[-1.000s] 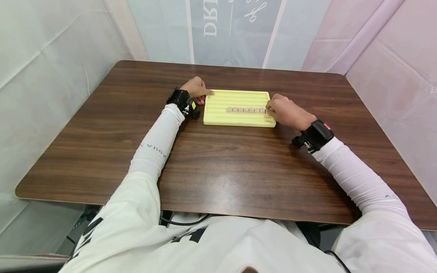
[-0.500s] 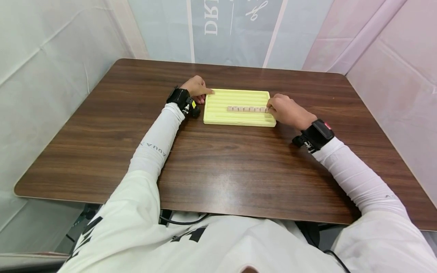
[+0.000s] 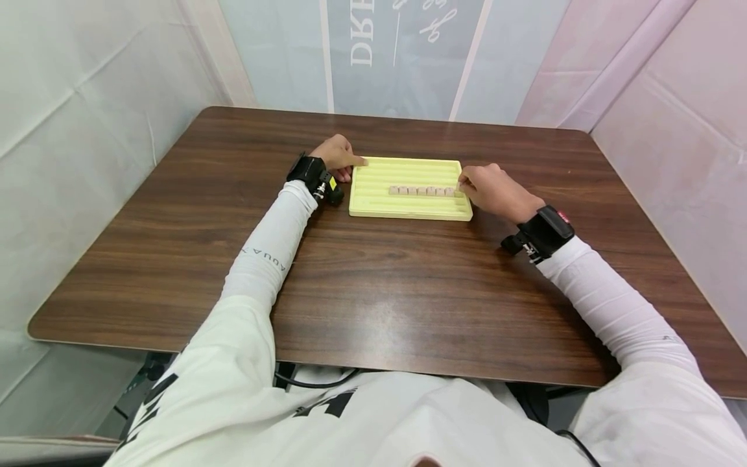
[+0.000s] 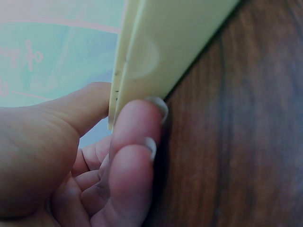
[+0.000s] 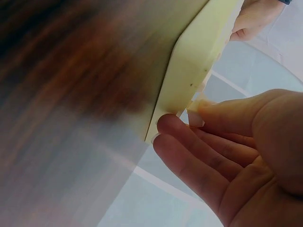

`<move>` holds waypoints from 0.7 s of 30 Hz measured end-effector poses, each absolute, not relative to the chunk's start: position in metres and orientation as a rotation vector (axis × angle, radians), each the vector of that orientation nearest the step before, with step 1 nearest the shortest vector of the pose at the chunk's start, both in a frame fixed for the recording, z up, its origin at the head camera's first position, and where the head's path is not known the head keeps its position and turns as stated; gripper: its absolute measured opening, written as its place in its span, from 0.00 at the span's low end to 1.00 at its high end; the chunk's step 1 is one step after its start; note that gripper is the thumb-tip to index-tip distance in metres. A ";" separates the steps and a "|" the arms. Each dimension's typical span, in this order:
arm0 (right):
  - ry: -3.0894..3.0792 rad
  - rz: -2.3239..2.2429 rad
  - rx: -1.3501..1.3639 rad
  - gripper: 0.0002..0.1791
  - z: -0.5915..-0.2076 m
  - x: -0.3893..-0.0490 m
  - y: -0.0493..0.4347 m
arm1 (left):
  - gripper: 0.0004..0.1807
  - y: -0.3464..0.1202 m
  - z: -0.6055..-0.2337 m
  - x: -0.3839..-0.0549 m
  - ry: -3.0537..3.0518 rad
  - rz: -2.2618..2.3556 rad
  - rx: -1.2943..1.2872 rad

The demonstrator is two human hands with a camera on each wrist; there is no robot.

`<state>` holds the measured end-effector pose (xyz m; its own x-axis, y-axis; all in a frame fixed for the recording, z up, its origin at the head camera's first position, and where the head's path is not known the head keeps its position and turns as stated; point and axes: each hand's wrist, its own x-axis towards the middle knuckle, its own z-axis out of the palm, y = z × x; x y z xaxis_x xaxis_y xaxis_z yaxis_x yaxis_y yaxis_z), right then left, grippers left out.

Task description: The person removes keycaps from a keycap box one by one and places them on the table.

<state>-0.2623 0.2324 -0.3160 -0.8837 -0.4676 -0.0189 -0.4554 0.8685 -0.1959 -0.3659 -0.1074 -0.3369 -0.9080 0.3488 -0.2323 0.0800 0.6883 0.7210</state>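
Observation:
A pale yellow ridged tray (image 3: 373, 205) lies on the table, a row of several small wooden cubes (image 3: 421, 191) sitting in one of its grooves. At the tray's far left corner, my left hand (image 3: 335, 154) grips the edge. In the left wrist view its thumb is over the rim and two fingertips (image 4: 137, 123) press the outer side wall. My right hand (image 3: 493, 189) is over the right end of the row. The right wrist view shows its thumb and forefinger pinching a small wooden cube (image 5: 195, 117), the other fingertips against the tray's outer wall (image 5: 189, 71).
The brown wooden table (image 3: 373, 279) has rounded corners and extends well past the tray on all sides. Pale hanging sheets (image 3: 105, 130) enclose it on the left, back and right. Black cameras (image 3: 545, 230) are strapped to both wrists.
Both hands keep their places at the tray, and the row of cubes looks the same. The whole head view has tipped very slightly.

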 end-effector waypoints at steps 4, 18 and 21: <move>2.986 -0.290 -0.748 0.14 -0.317 -0.262 0.234 | 0.19 -0.106 -0.337 -0.367 2.554 1.062 0.339; 2.992 -0.272 -0.782 0.14 -0.320 -0.267 0.234 | 0.19 -0.106 -0.340 -0.373 2.556 1.041 0.320; 2.968 -0.268 -0.749 0.12 -0.322 -0.266 0.234 | 0.19 -0.105 -0.343 -0.374 2.549 1.034 0.310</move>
<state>-0.2655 0.2344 -0.3222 -0.8789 -0.4764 -0.0242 -0.4643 0.8661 -0.1850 -0.3738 -0.1050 -0.3426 -0.9068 0.3357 -0.2552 0.0631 0.7065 0.7049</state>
